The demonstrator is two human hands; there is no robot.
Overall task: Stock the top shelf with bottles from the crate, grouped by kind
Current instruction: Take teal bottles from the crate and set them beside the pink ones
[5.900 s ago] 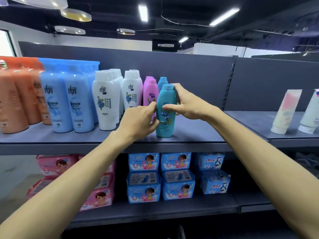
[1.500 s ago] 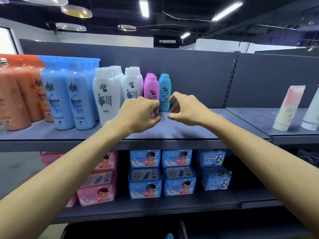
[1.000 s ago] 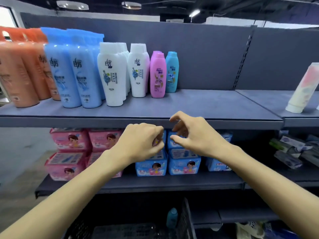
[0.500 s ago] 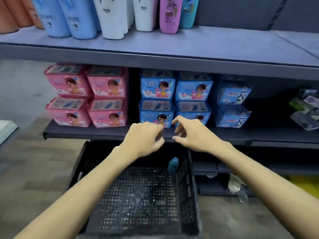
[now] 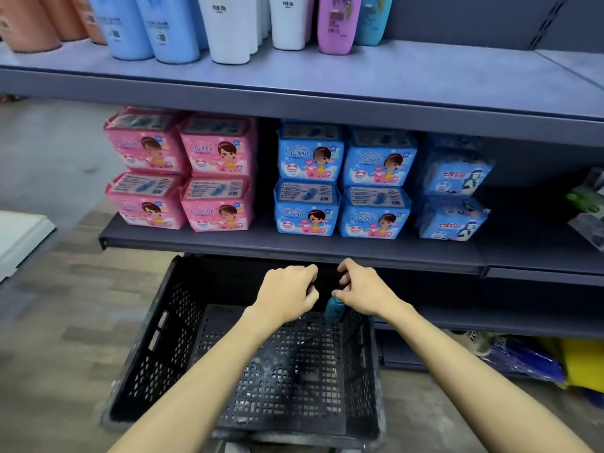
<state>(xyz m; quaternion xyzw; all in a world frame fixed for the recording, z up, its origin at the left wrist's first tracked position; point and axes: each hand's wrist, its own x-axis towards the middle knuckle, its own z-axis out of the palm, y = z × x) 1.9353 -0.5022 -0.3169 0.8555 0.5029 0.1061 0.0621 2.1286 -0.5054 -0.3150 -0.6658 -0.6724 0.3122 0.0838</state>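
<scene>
From the head camera, a black perforated plastic crate (image 5: 153,338) sits on the wood-look floor under the shelving. One small teal plastic bottle (image 5: 333,311) stands upright in its far right corner. Both bare hands hang over the far end of the crate. The left hand (image 5: 287,295) has its fingers curled in together and holds nothing. The right hand (image 5: 364,289) has its thumb and forefinger bent and parted, the thumb tip right at the teal bottle's cap; whether it touches cannot be told. Above, the grey metal top shelf (image 5: 408,80) carries bottles in groups, left to right: orange bottles (image 5: 29,24), light blue bottles (image 5: 150,31), white bottles (image 5: 235,31), a purple-pink bottle (image 5: 336,27) and a teal shelf bottle (image 5: 372,21) just beside it. The dark middle shelf (image 5: 294,248) holds stacked pink packs (image 5: 183,171) and blue packs (image 5: 343,181).
</scene>
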